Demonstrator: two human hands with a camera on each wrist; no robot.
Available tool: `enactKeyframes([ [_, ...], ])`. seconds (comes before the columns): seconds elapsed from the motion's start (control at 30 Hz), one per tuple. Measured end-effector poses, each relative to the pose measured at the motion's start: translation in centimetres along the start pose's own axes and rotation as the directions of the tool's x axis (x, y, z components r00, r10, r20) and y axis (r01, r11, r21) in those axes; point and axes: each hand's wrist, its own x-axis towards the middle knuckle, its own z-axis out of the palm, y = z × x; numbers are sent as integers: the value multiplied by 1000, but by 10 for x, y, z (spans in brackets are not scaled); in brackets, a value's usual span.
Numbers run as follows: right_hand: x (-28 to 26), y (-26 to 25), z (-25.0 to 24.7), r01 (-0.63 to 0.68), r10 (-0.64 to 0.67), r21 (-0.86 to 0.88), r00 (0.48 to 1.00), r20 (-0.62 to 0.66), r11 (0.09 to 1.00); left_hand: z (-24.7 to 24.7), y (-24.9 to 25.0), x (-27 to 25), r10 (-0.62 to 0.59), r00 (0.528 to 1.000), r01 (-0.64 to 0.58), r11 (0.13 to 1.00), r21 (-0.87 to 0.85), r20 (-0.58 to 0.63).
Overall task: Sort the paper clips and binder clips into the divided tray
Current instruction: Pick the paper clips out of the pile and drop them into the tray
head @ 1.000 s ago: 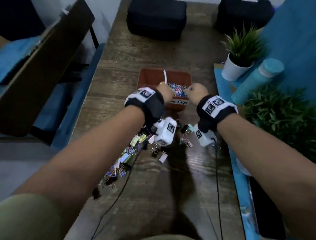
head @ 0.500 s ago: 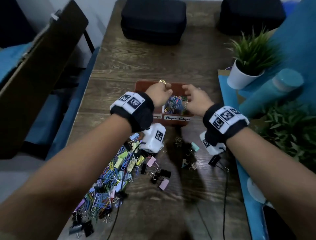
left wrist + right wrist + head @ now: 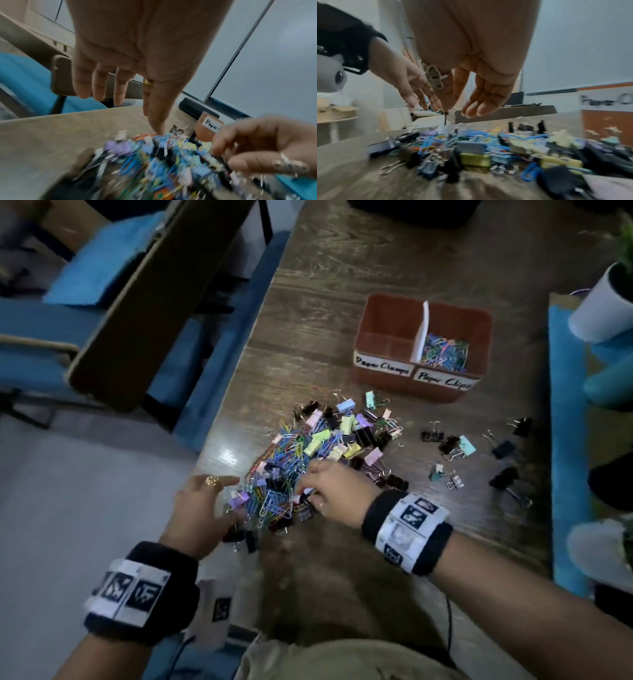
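— Where are the clips?
— Heaped in a pile (image 3: 308, 460) on the table (image 3: 342, 278), near the divided tray (image 3: 421, 381) (paper clips (image 3: 445, 352) fill its right compartment).
— The grips?
— Left hand (image 3: 200, 513) released at the pile's edge; right hand (image 3: 337, 493) fingers curled into it, what they're grasping I cannot tell.

The dark wood-grain table (image 3: 342, 285) carries a mixed heap of coloured paper clips and binder clips (image 3: 308, 453) under the fingers (image 3: 310, 474), a brown divided plastic tray (image 3: 383, 313) well beyond them, and scattered black binder clips (image 3: 503, 448) to their right.
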Motion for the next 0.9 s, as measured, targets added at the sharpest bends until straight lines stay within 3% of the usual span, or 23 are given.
enactKeyframes([
  [0.17,11,-23,33,3,-5,-308,1000,-8,951,40,-15,-23,-133,990,129,986,103,40],
  [0.33,3,-10,44,-54,58,-346,998,2,937,74,-15,-29,-114,993,110,989,95,36],
  [0.6,-41,20,49,-252,242,-196,967,-72,948,96,7,-24,3,1000,-3,1000,-22,0],
  [0.7,-69,32,49,-320,300,-105,939,-168,942,99,17,-19,72,997,-71,997,-36,4],
  [0.77,-81,39,49,-338,333,33,898,-289,940,102,23,-17,122,992,-122,992,-17,33],
  [0.9,-99,47,52,-338,444,296,763,-471,894,108,37,-16,190,975,-198,978,62,114],
])
